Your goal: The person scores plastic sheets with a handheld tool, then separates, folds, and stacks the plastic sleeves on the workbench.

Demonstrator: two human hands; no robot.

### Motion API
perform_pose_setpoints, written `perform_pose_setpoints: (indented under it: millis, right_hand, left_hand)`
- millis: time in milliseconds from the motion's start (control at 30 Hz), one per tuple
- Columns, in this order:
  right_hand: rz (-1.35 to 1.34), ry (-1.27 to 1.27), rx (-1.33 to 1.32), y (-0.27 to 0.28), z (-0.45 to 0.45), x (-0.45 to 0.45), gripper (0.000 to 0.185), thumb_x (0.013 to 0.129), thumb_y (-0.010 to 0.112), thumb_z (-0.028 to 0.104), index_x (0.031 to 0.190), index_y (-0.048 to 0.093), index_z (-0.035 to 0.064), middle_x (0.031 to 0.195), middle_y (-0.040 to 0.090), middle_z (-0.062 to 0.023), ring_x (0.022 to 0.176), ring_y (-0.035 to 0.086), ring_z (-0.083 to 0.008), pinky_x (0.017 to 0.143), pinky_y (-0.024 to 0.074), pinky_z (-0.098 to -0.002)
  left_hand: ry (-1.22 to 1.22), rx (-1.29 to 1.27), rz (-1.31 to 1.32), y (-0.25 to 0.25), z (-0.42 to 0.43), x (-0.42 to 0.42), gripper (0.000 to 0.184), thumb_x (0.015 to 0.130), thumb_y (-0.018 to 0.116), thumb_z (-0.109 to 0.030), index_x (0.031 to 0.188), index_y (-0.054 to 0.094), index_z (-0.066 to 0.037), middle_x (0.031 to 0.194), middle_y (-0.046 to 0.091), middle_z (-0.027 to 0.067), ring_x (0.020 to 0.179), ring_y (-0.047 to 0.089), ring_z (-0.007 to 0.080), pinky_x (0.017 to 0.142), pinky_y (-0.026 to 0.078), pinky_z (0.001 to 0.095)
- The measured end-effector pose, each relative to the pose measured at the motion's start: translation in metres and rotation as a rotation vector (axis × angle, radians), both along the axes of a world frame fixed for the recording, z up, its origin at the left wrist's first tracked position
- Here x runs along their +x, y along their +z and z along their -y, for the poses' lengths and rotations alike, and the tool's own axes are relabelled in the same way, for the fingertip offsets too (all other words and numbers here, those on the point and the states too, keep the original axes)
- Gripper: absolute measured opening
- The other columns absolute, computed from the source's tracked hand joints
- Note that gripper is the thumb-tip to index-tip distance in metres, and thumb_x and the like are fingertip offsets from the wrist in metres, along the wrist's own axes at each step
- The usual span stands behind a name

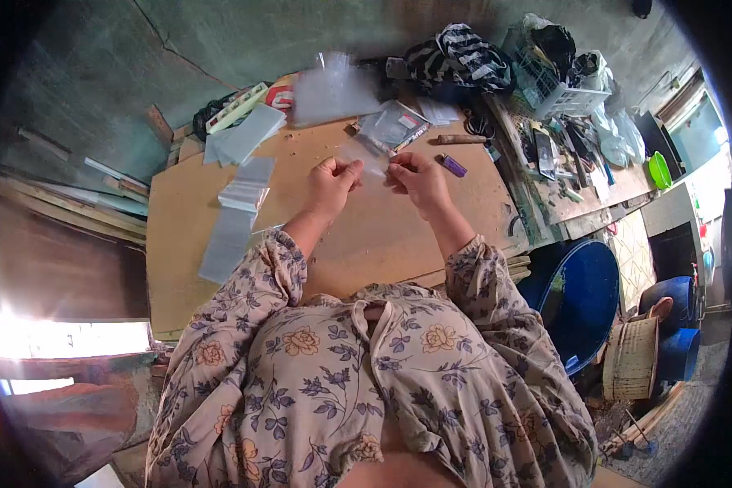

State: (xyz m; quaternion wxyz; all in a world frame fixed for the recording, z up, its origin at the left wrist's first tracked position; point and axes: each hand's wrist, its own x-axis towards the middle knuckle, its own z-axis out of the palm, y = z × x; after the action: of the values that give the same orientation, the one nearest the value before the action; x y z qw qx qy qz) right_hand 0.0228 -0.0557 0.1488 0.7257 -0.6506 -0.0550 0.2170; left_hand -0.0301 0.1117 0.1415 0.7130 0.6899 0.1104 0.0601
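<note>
Over the middle of the wooden tabletop, my left hand (332,185) is closed in a pinch, thumb against fingers. My right hand (421,182) pinches in the same way a short distance to the right. Between them stretches a thin clear plastic film (369,169), faint and partly blurred, its edges at my fingertips. Left of my hands lies a row of clear plastic sleeves (234,221), overlapping one another. Just beyond my right hand are a purple lighter (453,166) and a wooden-handled tool (461,139).
Plastic packets (392,128) and a stack of translucent sheets (333,96) lie at the back of the tabletop (366,244). More sleeves (248,134) sit back left. A striped bag (457,58) and a grey crate (565,96) stand back right. A blue barrel (581,297) is right of the table.
</note>
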Motion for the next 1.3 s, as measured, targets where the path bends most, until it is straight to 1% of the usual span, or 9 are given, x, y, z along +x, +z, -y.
perform_pose_setpoints:
  millis: [333,700,800,867,933,1000,1100,1167,1300]
  right_hand:
    - [-0.015,-0.057,0.000,-0.018,0.000,0.032,0.010,0.084,0.056,0.010,0.088,0.055,0.0013,0.072,0.060,-0.0044,0.059,0.059,-0.0121,0.049,0.0445,-0.0231]
    - [0.039,-0.188,-0.230,-0.120,-0.013,0.172,0.011,0.082,0.055,0.012,0.088,0.056,0.0025,0.076,0.061,-0.0058,0.056,0.057,-0.0114,0.047,0.0440,-0.0228]
    - [0.042,-0.153,-0.297,-0.142,-0.017,0.196,0.017,0.079,0.059,0.017,0.089,0.058,0.0033,0.079,0.062,-0.0100,0.064,0.060,-0.0196,0.054,0.0475,-0.0300]
    - [0.523,-0.186,-0.881,-0.139,-0.015,0.197,0.026,0.077,0.060,0.025,0.093,0.060,0.0051,0.086,0.063,-0.0154,0.079,0.060,-0.0298,0.068,0.0478,-0.0367]
    - [0.569,-0.220,-0.994,-0.130,-0.015,0.189,0.035,0.075,0.061,0.035,0.100,0.060,0.0091,0.093,0.061,-0.0194,0.091,0.056,-0.0355,0.080,0.0439,-0.0380]
    - [0.642,-0.291,-0.925,-0.110,-0.019,0.168,0.037,0.078,0.059,0.037,0.104,0.058,0.0094,0.097,0.061,-0.0157,0.093,0.056,-0.0321,0.081,0.0433,-0.0358]
    - [-0.057,0.263,0.131,-0.068,-0.020,0.098,0.034,0.083,0.058,0.032,0.100,0.053,0.0030,0.090,0.059,-0.0046,0.085,0.055,-0.0140,0.073,0.0447,-0.0303]
    - [-0.292,0.304,0.348,-0.047,-0.022,0.055,0.022,0.083,0.059,0.020,0.096,0.051,0.0043,0.085,0.059,-0.0038,0.079,0.057,-0.0121,0.068,0.0459,-0.0282]
    - [-0.193,0.169,0.386,-0.064,-0.015,0.034,0.017,0.081,0.060,0.009,0.093,0.049,0.0055,0.079,0.058,-0.0031,0.070,0.058,-0.0130,0.061,0.0465,-0.0246]
  left_hand:
    - [0.136,-0.055,-0.078,0.003,-0.005,-0.002,0.016,0.083,0.060,-0.020,0.084,0.054,-0.006,0.073,0.060,0.0031,0.066,0.058,0.0096,0.060,0.046,0.0211]
    - [0.221,-0.127,-0.121,0.009,-0.019,-0.001,0.013,0.084,0.059,-0.017,0.088,0.052,-0.007,0.082,0.060,0.0041,0.072,0.060,0.0125,0.060,0.046,0.0225]
    - [0.251,-0.121,-0.149,0.013,-0.018,0.002,0.012,0.084,0.058,-0.016,0.088,0.051,-0.007,0.081,0.060,0.0038,0.072,0.060,0.0130,0.060,0.047,0.0230]
    - [0.262,-0.110,-0.166,0.013,-0.019,0.003,0.012,0.084,0.058,-0.016,0.088,0.051,-0.007,0.081,0.060,0.0036,0.072,0.061,0.0131,0.060,0.047,0.0231]
    - [0.261,-0.091,-0.164,0.010,-0.018,0.005,0.012,0.083,0.058,-0.015,0.087,0.051,-0.007,0.080,0.059,0.0033,0.072,0.060,0.0130,0.060,0.047,0.0229]
    - [0.258,-0.097,-0.151,0.005,-0.015,0.007,0.011,0.083,0.059,-0.014,0.087,0.051,-0.007,0.080,0.059,0.0033,0.071,0.060,0.0128,0.060,0.047,0.0227]
    - [0.248,-0.115,-0.131,0.000,-0.009,0.012,0.011,0.082,0.059,-0.013,0.086,0.051,-0.006,0.078,0.059,0.0028,0.070,0.060,0.0119,0.060,0.047,0.0215]
    - [0.235,-0.127,-0.126,-0.006,-0.007,0.016,0.011,0.082,0.060,-0.013,0.085,0.051,-0.006,0.077,0.059,0.0024,0.070,0.060,0.0111,0.059,0.047,0.0205]
    - [0.174,-0.080,-0.058,-0.022,-0.004,0.015,0.012,0.080,0.062,-0.011,0.084,0.052,-0.005,0.074,0.058,0.0019,0.066,0.058,0.0095,0.060,0.048,0.0213]
